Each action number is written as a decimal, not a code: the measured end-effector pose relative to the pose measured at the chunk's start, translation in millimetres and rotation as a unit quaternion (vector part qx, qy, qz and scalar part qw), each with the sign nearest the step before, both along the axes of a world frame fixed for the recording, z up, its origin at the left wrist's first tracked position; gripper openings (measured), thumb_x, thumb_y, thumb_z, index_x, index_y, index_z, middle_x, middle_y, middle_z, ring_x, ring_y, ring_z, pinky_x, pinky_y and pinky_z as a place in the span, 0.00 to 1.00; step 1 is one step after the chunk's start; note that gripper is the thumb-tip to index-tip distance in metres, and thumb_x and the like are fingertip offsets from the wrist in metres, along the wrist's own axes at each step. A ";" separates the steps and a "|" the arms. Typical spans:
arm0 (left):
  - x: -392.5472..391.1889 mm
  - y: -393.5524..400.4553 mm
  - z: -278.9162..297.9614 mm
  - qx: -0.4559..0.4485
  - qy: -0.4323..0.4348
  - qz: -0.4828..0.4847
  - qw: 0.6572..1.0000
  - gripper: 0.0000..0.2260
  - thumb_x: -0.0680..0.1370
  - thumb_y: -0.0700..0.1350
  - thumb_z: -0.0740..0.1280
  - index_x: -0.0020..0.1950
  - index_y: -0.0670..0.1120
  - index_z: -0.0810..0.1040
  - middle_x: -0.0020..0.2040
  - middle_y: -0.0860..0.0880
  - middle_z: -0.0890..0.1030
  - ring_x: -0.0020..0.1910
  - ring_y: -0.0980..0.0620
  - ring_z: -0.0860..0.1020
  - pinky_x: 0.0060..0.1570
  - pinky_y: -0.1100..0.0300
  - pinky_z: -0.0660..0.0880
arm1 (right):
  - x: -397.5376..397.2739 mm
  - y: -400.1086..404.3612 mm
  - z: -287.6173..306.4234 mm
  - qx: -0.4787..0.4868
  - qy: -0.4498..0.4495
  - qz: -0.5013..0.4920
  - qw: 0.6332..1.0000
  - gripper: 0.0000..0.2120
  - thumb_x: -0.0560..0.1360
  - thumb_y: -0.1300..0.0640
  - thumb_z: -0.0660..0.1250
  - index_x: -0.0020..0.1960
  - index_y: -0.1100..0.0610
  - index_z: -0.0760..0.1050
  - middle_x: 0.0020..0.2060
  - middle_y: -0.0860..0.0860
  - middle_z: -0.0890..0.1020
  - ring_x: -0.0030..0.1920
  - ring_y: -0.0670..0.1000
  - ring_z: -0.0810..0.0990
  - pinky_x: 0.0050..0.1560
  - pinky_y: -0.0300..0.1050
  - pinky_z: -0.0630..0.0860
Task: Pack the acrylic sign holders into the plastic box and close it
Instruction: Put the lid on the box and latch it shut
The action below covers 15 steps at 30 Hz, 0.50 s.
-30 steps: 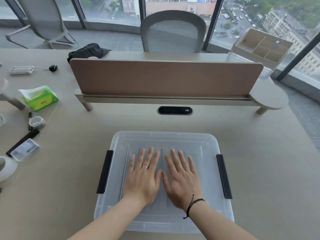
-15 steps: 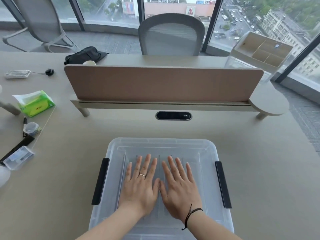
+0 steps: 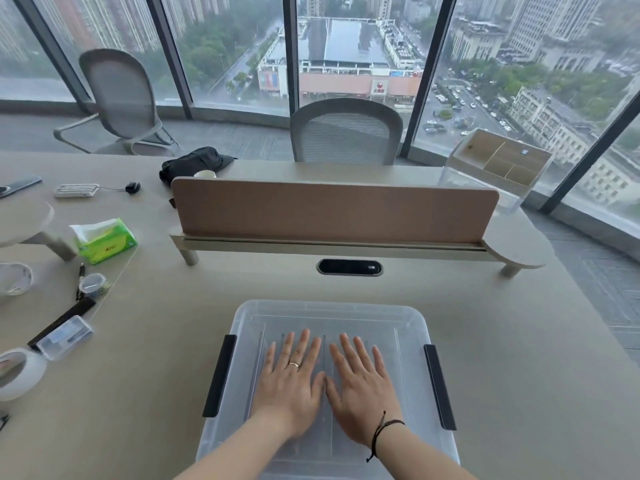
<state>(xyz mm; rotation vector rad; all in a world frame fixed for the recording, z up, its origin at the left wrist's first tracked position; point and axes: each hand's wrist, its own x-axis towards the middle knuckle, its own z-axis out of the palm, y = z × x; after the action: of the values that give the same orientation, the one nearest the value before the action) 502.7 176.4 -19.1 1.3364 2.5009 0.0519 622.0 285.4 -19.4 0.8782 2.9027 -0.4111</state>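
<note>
A clear plastic box [image 3: 329, 311] stands on the desk right in front of me with its translucent lid on. Black latches sit on its left side [image 3: 219, 375] and right side [image 3: 440, 386]. My left hand [image 3: 291, 382] and my right hand [image 3: 362, 386] lie flat side by side on the middle of the lid, fingers spread, thumbs touching. Faint straight edges show through the lid, so the contents are blurred and I cannot make out the sign holders.
A brown divider panel [image 3: 332, 209] on a shelf crosses the desk behind the box. At left lie a green tissue pack [image 3: 104, 240], tape rolls [image 3: 19, 372], a small clear case [image 3: 64, 337] and a pen. A clear organiser [image 3: 498, 168] stands far right.
Both hands stay flat on the lid. The head camera has tilted upward, so the box and hands sit lower in view and more of the windows shows.
</note>
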 end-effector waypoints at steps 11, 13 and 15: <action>-19.5 -36.7 18.5 0.041 -0.046 -0.042 0.997 0.39 0.71 0.72 0.36 0.80 0.58 0.45 0.76 0.61 0.38 0.78 0.56 0.37 0.75 0.56 0.37 | 8.8 11.0 19.4 -0.066 -0.026 0.005 0.997 0.31 0.79 0.40 0.53 0.78 0.44 0.48 0.78 0.43 0.43 0.78 0.49 0.40 0.75 0.49 0.36; -23.4 -62.3 14.0 0.072 -0.039 -0.033 0.996 0.38 0.70 0.71 0.34 0.79 0.60 0.47 0.76 0.63 0.37 0.77 0.60 0.36 0.75 0.60 0.38 | 26.0 7.3 10.1 -0.031 -0.009 0.008 0.999 0.30 0.78 0.38 0.53 0.77 0.41 0.50 0.77 0.40 0.45 0.78 0.48 0.43 0.73 0.44 0.33; -22.7 -79.1 10.5 0.100 -0.033 -0.018 0.994 0.34 0.75 0.70 0.38 0.79 0.60 0.50 0.77 0.65 0.39 0.76 0.62 0.37 0.74 0.64 0.41 | 46.0 3.0 5.7 -0.021 -0.017 -0.006 1.000 0.28 0.75 0.35 0.55 0.74 0.38 0.60 0.75 0.40 0.58 0.76 0.48 0.57 0.71 0.44 0.39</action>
<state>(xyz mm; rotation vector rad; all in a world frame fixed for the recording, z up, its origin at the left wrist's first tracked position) 480.0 97.3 -8.6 1.4293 2.4682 0.3424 667.9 288.5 -13.7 0.8889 2.8484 -0.4528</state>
